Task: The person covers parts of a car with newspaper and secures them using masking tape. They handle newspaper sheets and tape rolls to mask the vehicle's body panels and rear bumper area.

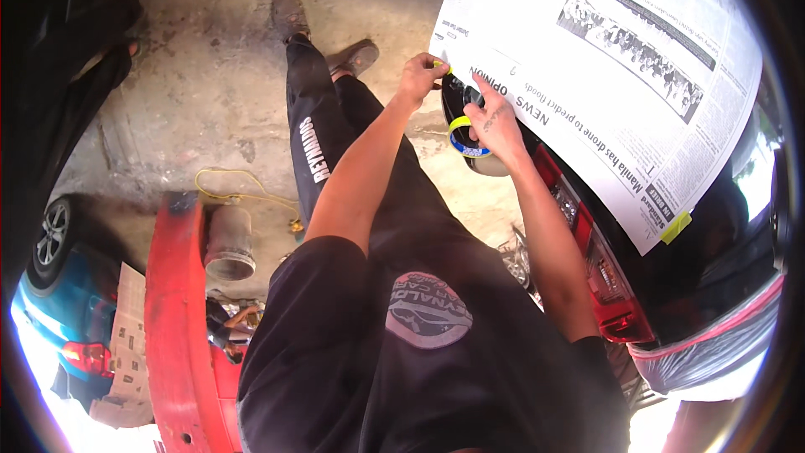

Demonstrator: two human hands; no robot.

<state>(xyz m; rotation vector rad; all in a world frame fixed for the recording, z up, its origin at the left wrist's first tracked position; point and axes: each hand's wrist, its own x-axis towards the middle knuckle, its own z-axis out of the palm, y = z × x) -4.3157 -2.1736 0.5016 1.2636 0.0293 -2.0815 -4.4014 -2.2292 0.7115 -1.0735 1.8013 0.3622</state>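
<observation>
A large sheet of newspaper (537, 25) lies over the black rear of a car (713, 210), its near corner fixed by a strip of yellow tape (676, 228). At the sheet's left edge my left hand (422, 80) is closed, pinching a short bit of yellow tape between thumb and fingers. My right hand (496, 124) holds a roll of yellow tape (458, 124), which hangs beside the palm. Its index finger stretches out and touches the newspaper's edge. The right hand's lower fingers are partly hidden.
Beside my right forearm is the car's red tail light (616, 289), with clear plastic sheeting (713, 344) below it. A red bumper (174, 310), a grey bucket (231, 243) and a yellow cord (243, 173) are at the left. Farther left stands a blue car (80, 294); another person (221, 325) works behind the bumper.
</observation>
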